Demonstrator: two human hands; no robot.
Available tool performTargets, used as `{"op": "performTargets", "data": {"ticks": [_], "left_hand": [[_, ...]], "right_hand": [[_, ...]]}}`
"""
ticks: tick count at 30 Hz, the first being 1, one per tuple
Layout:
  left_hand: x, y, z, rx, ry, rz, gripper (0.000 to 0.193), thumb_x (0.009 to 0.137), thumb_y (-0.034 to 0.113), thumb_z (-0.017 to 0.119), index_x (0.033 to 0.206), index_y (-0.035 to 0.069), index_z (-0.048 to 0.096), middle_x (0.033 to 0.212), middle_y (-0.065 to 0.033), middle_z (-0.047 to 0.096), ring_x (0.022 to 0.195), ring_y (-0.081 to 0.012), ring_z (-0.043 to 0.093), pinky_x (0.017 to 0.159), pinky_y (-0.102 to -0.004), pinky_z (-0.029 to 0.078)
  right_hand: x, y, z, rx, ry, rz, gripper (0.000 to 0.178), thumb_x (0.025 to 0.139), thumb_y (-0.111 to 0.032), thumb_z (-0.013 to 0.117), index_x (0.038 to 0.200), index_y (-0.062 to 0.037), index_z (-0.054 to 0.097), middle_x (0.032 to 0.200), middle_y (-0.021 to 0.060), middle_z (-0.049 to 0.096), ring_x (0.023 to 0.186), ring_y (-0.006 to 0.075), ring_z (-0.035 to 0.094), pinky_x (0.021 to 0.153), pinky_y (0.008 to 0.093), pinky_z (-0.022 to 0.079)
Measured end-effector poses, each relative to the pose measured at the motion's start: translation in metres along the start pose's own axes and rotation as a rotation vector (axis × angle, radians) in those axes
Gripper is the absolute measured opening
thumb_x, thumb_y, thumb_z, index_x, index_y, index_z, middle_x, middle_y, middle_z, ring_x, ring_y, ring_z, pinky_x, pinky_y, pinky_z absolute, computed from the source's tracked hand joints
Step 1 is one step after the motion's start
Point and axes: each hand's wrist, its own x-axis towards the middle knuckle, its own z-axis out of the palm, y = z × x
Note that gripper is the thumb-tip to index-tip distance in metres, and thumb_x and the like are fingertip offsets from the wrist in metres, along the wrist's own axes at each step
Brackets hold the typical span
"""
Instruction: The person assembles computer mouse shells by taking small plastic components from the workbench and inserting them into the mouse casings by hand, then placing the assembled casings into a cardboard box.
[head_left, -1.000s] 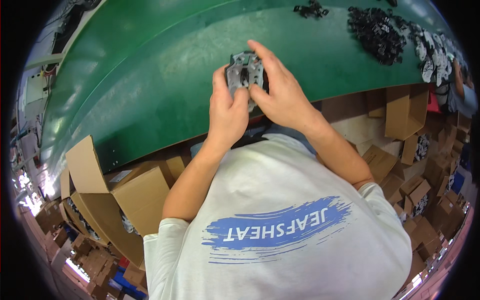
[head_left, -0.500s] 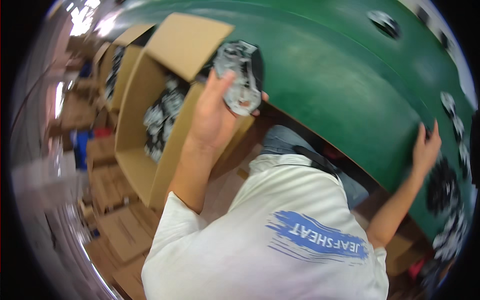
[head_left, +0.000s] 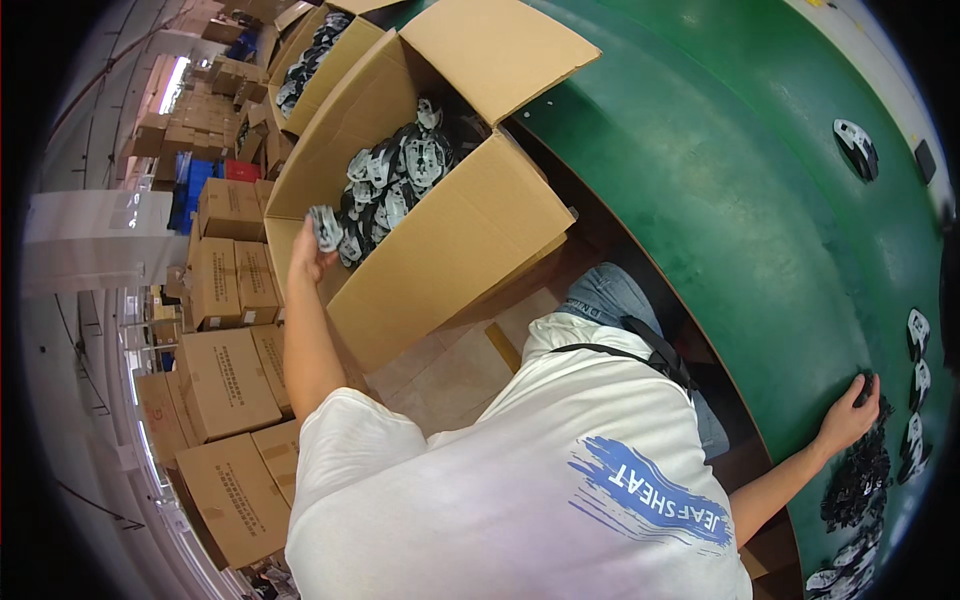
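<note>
My left hand (head_left: 306, 258) is over the left end of an open cardboard box (head_left: 440, 265). Its fingers are closed on a grey-and-black plastic housing (head_left: 325, 229). Inside the box lies a heap of similar housings (head_left: 400, 172), partly covered by the walls. At the far right my right hand (head_left: 848, 415) rests by the green table (head_left: 690, 210), its fingers closed round a small black plastic piece (head_left: 862, 388). Just below that hand lies a pile of small black pieces (head_left: 856, 480).
Several housings lie in a row (head_left: 918, 385) along the table's right side, and another housing (head_left: 856, 150) lies farther up. A second open box (head_left: 330, 75) of parts stands at the far left. Stacked closed cartons (head_left: 228, 385) fill the left side.
My left hand has carried the housing leftward from beside the table to over the box. The view has shifted, and my right hand stays near the black pieces.
</note>
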Motion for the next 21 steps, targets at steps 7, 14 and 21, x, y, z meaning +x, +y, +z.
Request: {"op": "performTargets", "data": {"ticks": [7, 14, 21], "left_hand": [[0.021, -0.045, 0.002, 0.271, 0.022, -0.179, 0.039, 0.108, 0.048, 0.056, 0.124, 0.014, 0.064, 0.098, -0.0045, 0.063, 0.076, -0.0191, 0.063, 0.068, -0.0377, 0.059], [-0.009, 0.061, 0.085, -0.066, 0.206, 0.946, 0.019, 0.111, 0.014, 0.059, 0.126, 0.005, 0.066, 0.109, -0.0038, 0.070, 0.087, -0.0092, 0.064, 0.075, -0.0252, 0.053], [-0.321, 0.142, 0.438, 0.022, -0.716, 1.698, 0.021, 0.104, 0.004, 0.065, 0.125, 0.000, 0.070, 0.116, -0.0106, 0.073, 0.106, -0.0189, 0.069, 0.098, -0.0318, 0.054]], "right_hand": [[-0.024, 0.002, -0.031, 0.231, -0.116, 0.098, 0.036, 0.107, -0.029, 0.069, 0.136, -0.0073, 0.074, 0.121, 0.0107, 0.074, 0.106, 0.0248, 0.069, 0.095, 0.0370, 0.054], [-0.031, -0.019, -0.039, 0.378, -0.028, 0.105, 0.021, 0.103, -0.013, 0.073, 0.121, -0.0026, 0.077, 0.106, 0.0113, 0.074, 0.095, 0.0198, 0.068, 0.087, 0.0334, 0.054], [-0.039, -0.027, -0.048, 0.358, 0.012, -0.074, 0.014, 0.089, -0.009, 0.084, 0.101, -0.0049, 0.077, 0.105, 0.0102, 0.077, 0.096, 0.0291, 0.072, 0.085, 0.0384, 0.058]]}}
